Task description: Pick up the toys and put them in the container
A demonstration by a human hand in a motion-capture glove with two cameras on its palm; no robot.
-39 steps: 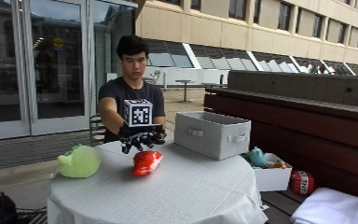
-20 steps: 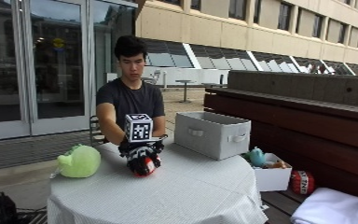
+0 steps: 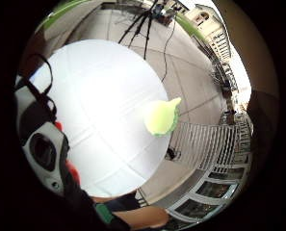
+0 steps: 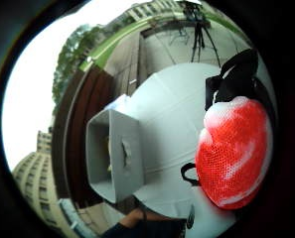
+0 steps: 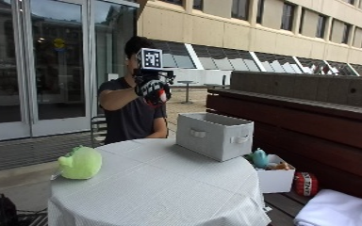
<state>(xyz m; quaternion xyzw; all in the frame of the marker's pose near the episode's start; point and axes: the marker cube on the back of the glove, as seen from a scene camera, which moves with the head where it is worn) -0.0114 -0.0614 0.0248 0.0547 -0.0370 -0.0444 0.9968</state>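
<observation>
Outdoor terrace, round white-clothed worktop [image 5: 162, 188] | my gloved right hand [image 5: 148, 88] holds its grip curled around red-and-white plush toy [image 5: 161, 95], raised high above worktop | grey fabric container [image 5: 214, 135] awaits it | lime-green plush toy [image 5: 80, 163] left on worktop, not yet collected
</observation>
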